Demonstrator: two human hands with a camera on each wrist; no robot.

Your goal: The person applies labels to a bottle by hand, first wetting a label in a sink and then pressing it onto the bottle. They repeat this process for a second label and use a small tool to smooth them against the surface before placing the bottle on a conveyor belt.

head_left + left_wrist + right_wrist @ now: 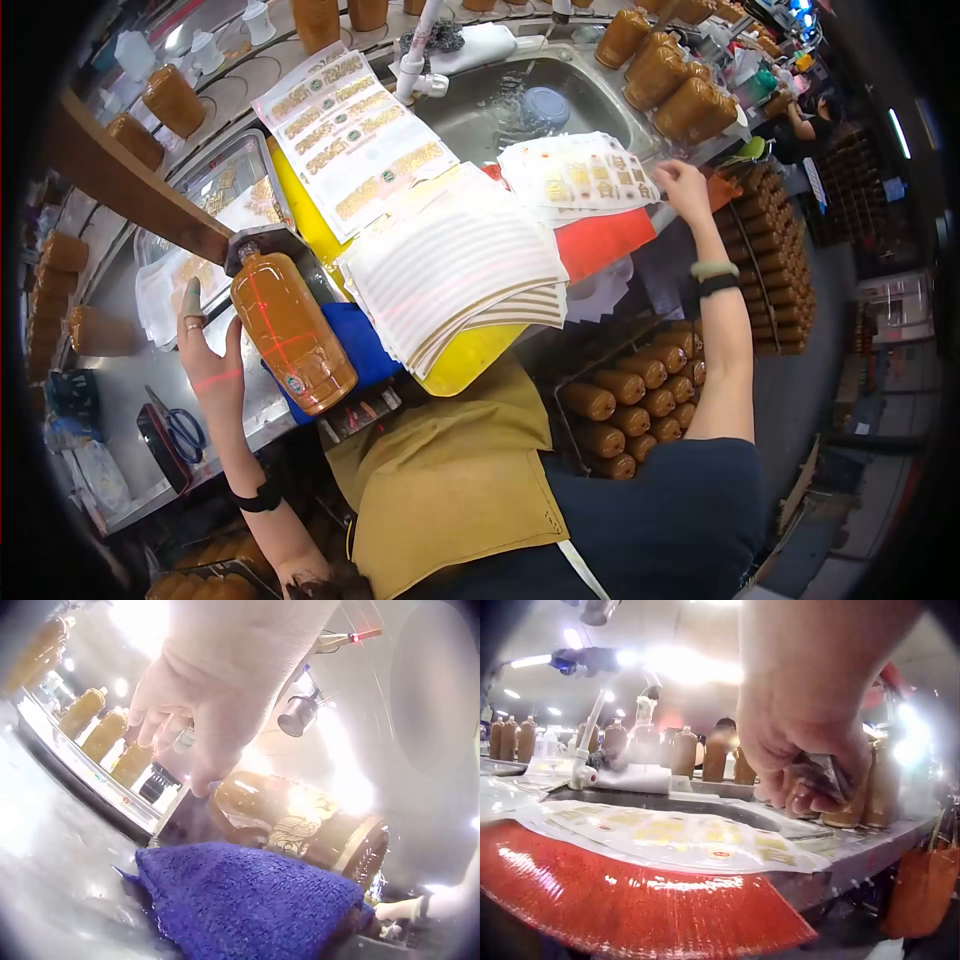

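Note:
A glossy brown bottle (290, 330) lies tilted, its neck at a dark holder on a wooden beam (150, 190). Just left of it is my left hand (212, 358), fingers extended and a green cover on one fingertip. In the left wrist view, that hand (210, 697) has its thumb close to the bottle (300, 817), above a blue cloth (247, 892). My right hand (684, 190) is by the right edge of a sheet of gold decals (590, 180). Seen from the right wrist, its curled fingers pinch a small dark shiny flat piece (821, 776); what it is I cannot tell.
A stack of white sheets (460, 260) and a printed decal sheet (350, 130) lie on a yellow mat (470, 365). Behind is a sink (480, 110) with water and a faucet (412, 70). Brown bottles (690, 100) stand around, and racked ones (640, 400) sit below.

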